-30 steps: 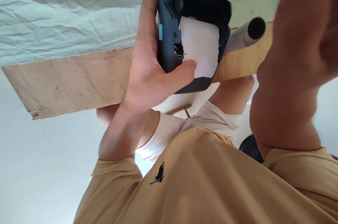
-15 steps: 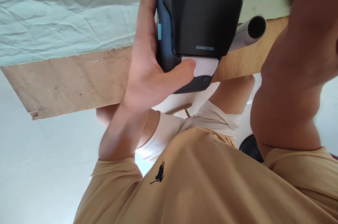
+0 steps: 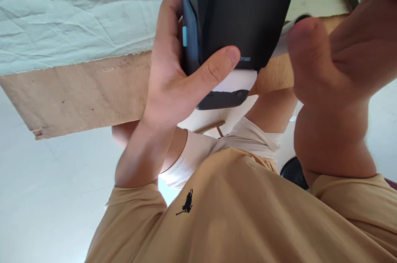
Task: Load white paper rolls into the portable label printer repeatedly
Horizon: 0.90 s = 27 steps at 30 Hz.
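Broad pale sheet [image 3: 77, 19], creased, spread over the tabletop at upper left; beneath it the raw plywood edge of the table [image 3: 87, 93], running across the frame, chipped at its lower left corner; pale floor [image 3: 46, 197] below and to the left. Across the bottom, tan polo shirt [image 3: 235, 213] with 1 small dark embroidered horse-and-rider logo [image 3: 186, 204] on the chest; white shorts [image 3: 204, 147] above it, bare knees just under the table edge.

At top centre, dark blue-grey label printer [image 3: 238, 10], lid shut, raised above the table edge and in front of it; small light-blue button [image 3: 185, 36] on its left side; white lettering low on the lid, mostly hidden by the thumb, only "OT" and a small tag legible; round power button [image 3: 238, 94] on the lower lip. White label paper [image 3: 237, 82] showing at the slot between lid and lip.

Left hand [image 3: 173, 77] wrapped around the printer's left side, fingers behind the body, thumb pressed across the lid's lower front, gripping firmly. Right hand [image 3: 338, 56] close to the camera at the right, blurred, fingers loosely spread, thumb raised, holding nothing, just beside the printer's right edge without clear contact. Grey tube [image 3: 287, 33] lying on the table behind, mostly hidden by the right thumb. Dark round object [image 3: 293, 172] on the floor at lower right, partly covered.
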Each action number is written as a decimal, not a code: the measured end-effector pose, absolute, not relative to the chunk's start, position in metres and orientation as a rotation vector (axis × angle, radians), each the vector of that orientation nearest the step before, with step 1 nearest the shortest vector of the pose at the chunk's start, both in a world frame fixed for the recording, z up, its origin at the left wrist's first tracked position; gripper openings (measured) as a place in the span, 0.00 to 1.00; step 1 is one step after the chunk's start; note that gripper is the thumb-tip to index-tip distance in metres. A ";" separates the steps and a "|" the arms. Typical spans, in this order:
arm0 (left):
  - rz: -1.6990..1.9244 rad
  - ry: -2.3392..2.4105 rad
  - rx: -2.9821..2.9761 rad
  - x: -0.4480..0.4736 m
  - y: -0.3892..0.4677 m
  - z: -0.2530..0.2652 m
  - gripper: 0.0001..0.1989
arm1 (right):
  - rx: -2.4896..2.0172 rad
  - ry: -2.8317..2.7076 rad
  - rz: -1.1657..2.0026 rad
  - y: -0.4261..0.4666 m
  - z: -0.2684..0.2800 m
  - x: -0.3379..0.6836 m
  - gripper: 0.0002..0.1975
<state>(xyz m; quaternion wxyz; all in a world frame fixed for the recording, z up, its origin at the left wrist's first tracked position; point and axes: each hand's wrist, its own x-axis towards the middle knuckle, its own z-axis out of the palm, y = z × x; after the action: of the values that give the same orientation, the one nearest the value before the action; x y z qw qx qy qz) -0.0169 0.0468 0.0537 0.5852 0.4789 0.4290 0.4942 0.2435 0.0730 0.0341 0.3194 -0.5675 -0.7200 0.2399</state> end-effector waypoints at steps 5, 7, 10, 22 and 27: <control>1.072 1.089 1.325 -0.020 0.046 0.052 0.14 | -1.425 -2.096 0.407 0.069 0.061 0.226 0.64; 1.050 1.098 1.394 -0.021 0.046 0.051 0.15 | -1.415 -2.096 0.421 0.069 0.063 0.224 0.68; 1.069 1.058 1.374 -0.023 0.045 0.049 0.15 | -1.465 -2.018 0.498 0.070 0.064 0.224 0.72; 1.090 1.076 1.313 -0.023 0.044 0.050 0.13 | -1.560 -1.903 0.651 0.070 0.067 0.216 0.69; 1.055 1.116 1.456 -0.021 0.045 0.050 0.16 | -1.386 -2.051 0.569 0.067 0.053 0.229 0.62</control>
<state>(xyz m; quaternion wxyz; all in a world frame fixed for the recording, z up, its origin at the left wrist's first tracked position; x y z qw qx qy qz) -0.0206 0.0448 0.0497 0.4905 0.5996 0.4597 0.4343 0.2289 0.0675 0.0527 0.2964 -0.5210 -0.7713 0.2139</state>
